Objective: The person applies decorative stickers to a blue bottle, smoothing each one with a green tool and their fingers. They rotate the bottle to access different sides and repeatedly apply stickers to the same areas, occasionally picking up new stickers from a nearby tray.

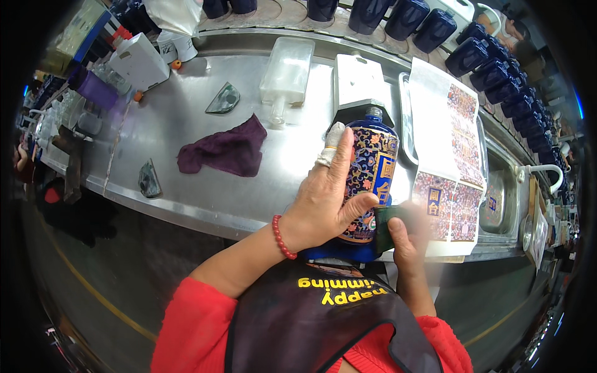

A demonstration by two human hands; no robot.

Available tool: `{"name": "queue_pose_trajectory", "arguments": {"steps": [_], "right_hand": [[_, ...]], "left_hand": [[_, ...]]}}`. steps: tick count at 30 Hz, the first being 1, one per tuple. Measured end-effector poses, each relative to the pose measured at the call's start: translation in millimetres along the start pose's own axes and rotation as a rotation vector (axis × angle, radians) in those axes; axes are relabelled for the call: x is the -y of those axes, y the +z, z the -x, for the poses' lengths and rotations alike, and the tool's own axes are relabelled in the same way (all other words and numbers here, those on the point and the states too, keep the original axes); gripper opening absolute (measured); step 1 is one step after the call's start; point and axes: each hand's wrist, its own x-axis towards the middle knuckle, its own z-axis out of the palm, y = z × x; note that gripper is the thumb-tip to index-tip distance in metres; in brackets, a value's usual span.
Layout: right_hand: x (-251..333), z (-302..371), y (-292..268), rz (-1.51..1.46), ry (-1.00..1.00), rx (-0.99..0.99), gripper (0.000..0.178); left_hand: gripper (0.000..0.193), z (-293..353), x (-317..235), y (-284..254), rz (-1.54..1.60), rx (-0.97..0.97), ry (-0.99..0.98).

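A dark blue bottle [364, 158] with an ornate floral label leans in front of me, its neck pointing away. My left hand [314, 196] grips it along the left side, thumb across the front and a pale wrap on one finger. In my right hand [407, 242] is a flat dark green scraper [384, 231], pressed against the lower right of the label. Motion blurs part of that hand. Printed label sheets [438, 199] on white backing lie right beside it.
On the metal bench [186, 130] lie a purple cloth [230, 149] and two marbled green pieces, one a far piece [224, 98]. Beyond are a clear bottle [287, 71] and a white box [359, 78]. A sink [500, 186] is at right; blue bottles [407, 18] line the back.
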Motion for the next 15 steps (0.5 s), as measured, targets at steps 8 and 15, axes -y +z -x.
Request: {"name": "queue_pose_trajectory", "arguments": {"steps": [8,15], "right_hand": [[-0.9,-2.0,-4.1,0.027,-0.054,0.044,0.025],[4.7,-14.4,-13.8,0.041,-0.065,0.068,0.023]], "left_hand": [[0.097,-24.4,0.9,-8.0,-0.29,0.017,0.257],[0.097,-19.3,5.9,-4.3,-0.089,0.026,0.139]]}}
